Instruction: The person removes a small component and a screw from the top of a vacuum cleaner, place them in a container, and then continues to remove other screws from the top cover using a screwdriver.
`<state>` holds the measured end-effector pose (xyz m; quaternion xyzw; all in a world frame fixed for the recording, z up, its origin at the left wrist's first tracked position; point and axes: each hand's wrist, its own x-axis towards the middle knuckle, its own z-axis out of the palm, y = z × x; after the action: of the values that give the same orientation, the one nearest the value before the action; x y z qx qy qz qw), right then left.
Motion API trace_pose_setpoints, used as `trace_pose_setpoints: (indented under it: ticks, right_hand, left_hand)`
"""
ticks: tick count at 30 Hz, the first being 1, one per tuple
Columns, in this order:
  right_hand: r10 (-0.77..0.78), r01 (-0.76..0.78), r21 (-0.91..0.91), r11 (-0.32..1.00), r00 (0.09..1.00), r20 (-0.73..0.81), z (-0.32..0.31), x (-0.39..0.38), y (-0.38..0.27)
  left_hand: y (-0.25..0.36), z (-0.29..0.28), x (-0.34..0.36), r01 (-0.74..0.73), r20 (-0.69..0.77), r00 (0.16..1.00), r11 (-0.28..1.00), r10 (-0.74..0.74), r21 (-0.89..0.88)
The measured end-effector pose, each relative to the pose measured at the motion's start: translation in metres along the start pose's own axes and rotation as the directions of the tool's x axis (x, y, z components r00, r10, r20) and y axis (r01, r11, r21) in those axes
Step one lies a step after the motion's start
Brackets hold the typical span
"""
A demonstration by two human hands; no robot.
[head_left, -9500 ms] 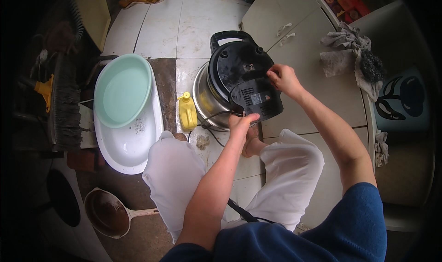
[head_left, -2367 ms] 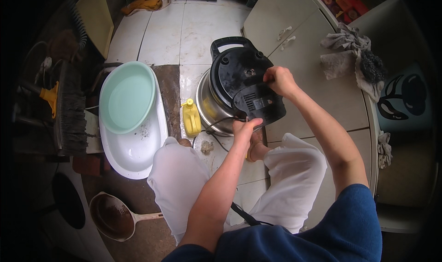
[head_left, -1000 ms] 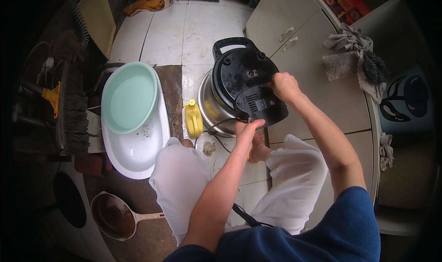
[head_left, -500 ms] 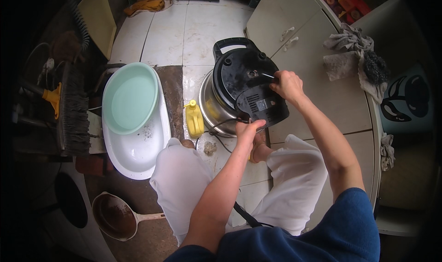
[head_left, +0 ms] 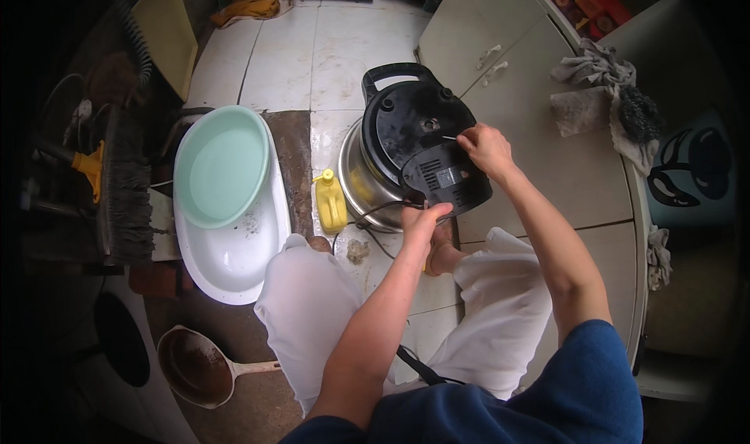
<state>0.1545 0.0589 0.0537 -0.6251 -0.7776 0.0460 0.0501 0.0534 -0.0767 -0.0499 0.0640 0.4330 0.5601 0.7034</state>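
Note:
A black plastic appliance (head_left: 418, 124) with a loop handle, round feet, vent slots and a label rests bottom up, tilted, over a wide steel basin (head_left: 353, 197). My right hand (head_left: 484, 149) is closed in a pinch on a thin metal rod-like tool (head_left: 449, 138), its light shaft pointing left over the appliance's underside. The rest of the tool is hidden in my fingers. My left hand (head_left: 422, 219) grips the appliance's near edge, thumb on top, other fingers mostly out of sight. A black cord (head_left: 376, 207) runs beside that hand.
Left of the basin stand a yellow jug (head_left: 330, 202) and a mint-green tub (head_left: 221, 167) resting in a white oval tub (head_left: 234, 268). A brush (head_left: 125, 186) and a brown pan (head_left: 195, 366) lie further left. White cabinet doors (head_left: 539, 116) border the right, with grey rags (head_left: 598, 69) hanging there.
My right hand has shifted slightly, and the tool's shaft now lies lower over the underside, with less of it showing. My left hand and the appliance stay nearly in place.

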Motion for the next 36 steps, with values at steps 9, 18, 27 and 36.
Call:
trace_pose_setpoints:
  ticks: [9, 18, 27, 36]
  right_hand:
    - [-0.153, 0.149, -0.075, 0.986, 0.987, -0.049, 0.000, -0.019, 0.002]
    - [-0.188, 0.177, -0.168, 0.970, 0.981, -0.051, 0.004, -0.016, -0.002]
    - [0.004, -0.041, 0.285, 0.958, 0.992, 0.128, 0.002, -0.012, -0.010]
    - [-0.344, 0.345, -0.029, 0.938, 0.938, 0.036, 0.011, 0.006, -0.012]
  left_hand:
    - [-0.003, 0.001, -0.001, -0.071, -0.008, 0.997, 0.997, 0.072, 0.032]
    - [0.007, 0.003, -0.007, 0.002, -0.002, 1.000, 1.000, -0.002, -0.001]
    - [0.007, 0.001, -0.006, 0.000, 0.004, 1.000, 1.000, 0.001, -0.020]
    - [0.007, 0.003, -0.006, 0.016, -0.004, 1.000, 1.000, -0.016, -0.009]
